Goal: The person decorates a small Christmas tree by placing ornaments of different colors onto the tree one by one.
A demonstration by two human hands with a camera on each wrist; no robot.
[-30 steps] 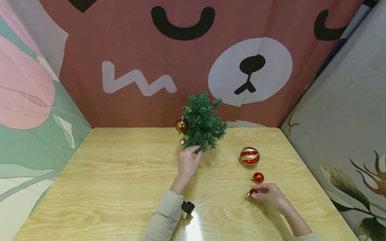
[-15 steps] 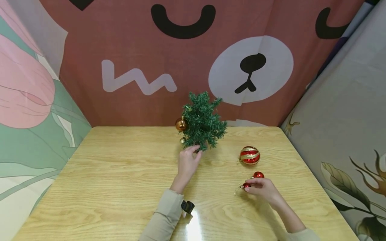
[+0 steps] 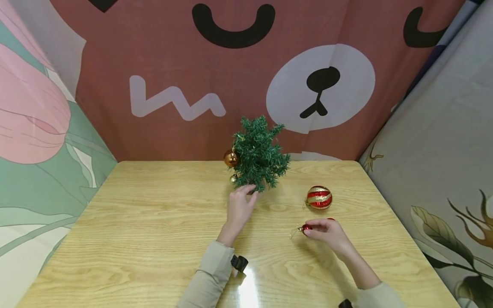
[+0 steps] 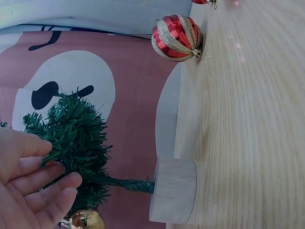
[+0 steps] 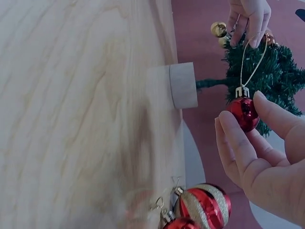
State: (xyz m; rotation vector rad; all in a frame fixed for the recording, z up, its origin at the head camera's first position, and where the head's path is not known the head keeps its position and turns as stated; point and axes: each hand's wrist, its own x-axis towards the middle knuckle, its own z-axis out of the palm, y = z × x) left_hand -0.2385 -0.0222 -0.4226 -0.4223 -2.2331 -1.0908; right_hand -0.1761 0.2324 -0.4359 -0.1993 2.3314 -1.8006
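One reddish curtain [image 3: 173,51], printed with a cartoon bear, hangs behind a pale wooden table [image 3: 154,231]. Near the table's far edge stands a small green artificial tree [image 3: 258,149] on a round wooden base [image 4: 172,191]. A person's left hand [image 3: 239,207] is at the tree's lower edge, fingers loosely bent; whether they pinch any greenery cannot be told. The right hand [image 3: 331,235] is nearer the viewer, right of the tree, with a red-and-gold striped ball [image 3: 319,197] lying beyond it. A copper ball [image 3: 231,158] hangs on the tree's left. Smaller, a red ball [image 5: 244,114] is pinched between right thumb and fingertips, raised off the table. Its thin gold loop [image 5: 242,67] hangs free. A light, even pinch low on the glossy sides should serve best, leaving the loop open; the left hand should steady without tugging.
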